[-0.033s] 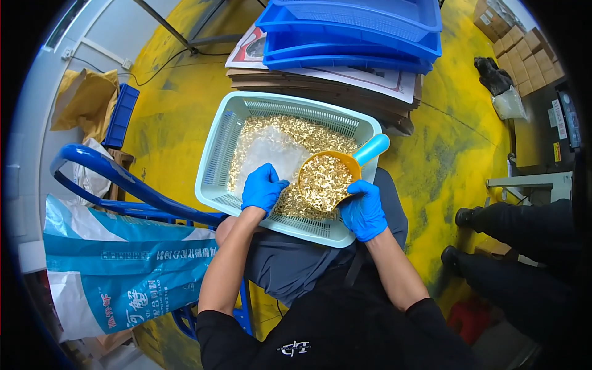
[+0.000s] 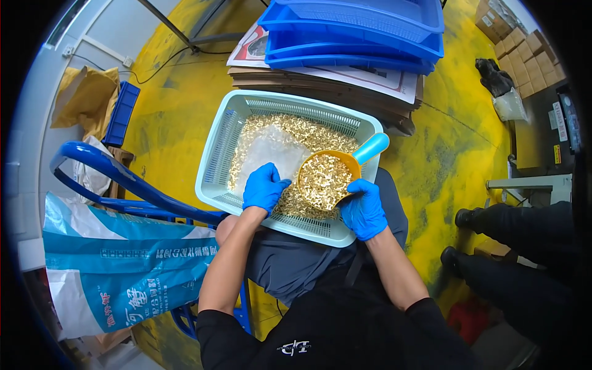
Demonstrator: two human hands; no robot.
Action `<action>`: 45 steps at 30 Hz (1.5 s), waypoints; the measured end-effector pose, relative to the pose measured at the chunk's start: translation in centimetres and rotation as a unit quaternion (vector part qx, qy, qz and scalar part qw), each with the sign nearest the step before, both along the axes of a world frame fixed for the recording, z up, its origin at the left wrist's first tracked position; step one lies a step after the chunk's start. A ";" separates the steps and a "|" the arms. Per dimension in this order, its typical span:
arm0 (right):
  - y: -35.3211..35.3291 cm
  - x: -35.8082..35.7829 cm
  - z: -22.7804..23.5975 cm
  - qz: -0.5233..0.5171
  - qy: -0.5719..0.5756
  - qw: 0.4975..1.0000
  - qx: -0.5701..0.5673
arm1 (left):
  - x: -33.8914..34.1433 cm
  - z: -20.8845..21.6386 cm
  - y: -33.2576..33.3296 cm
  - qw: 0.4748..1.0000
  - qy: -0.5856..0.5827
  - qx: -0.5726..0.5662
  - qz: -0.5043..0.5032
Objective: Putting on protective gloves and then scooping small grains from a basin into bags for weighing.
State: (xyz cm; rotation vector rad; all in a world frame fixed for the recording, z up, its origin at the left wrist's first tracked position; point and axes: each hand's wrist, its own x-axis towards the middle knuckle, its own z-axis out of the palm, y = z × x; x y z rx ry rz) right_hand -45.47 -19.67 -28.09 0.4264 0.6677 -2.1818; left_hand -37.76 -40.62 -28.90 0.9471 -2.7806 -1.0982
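Note:
A pale green plastic basket (image 2: 343,234) rests across my lap, holding a layer of small gold-coloured metal pieces (image 2: 320,132). In its left part lies a clear plastic bag (image 2: 269,153) on top of the pieces. My left hand (image 2: 265,188), in a blue glove, is closed with thumb and fingers pinching the bag's near edge. An orange scoop with a light blue handle (image 2: 372,148) sits at the basket's right, full of the same pieces. My gloved right hand (image 2: 364,209) grips the scoop's near right rim; some of its fingers are hidden beneath.
Beyond the basket, blue plastic trays (image 2: 351,43) are stacked on flattened cardboard (image 2: 320,86). A blue tubular frame (image 2: 117,172) and a blue-and-white woven sack (image 2: 129,265) stand at my left. Another person's dark-clothed legs (image 2: 518,228) and shoes are at the right.

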 end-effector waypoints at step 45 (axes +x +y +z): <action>-0.8 0.1 0.1 0.190 0.081 0.978 0.039 | 2.1 -0.7 2.3 0.897 0.297 0.306 0.114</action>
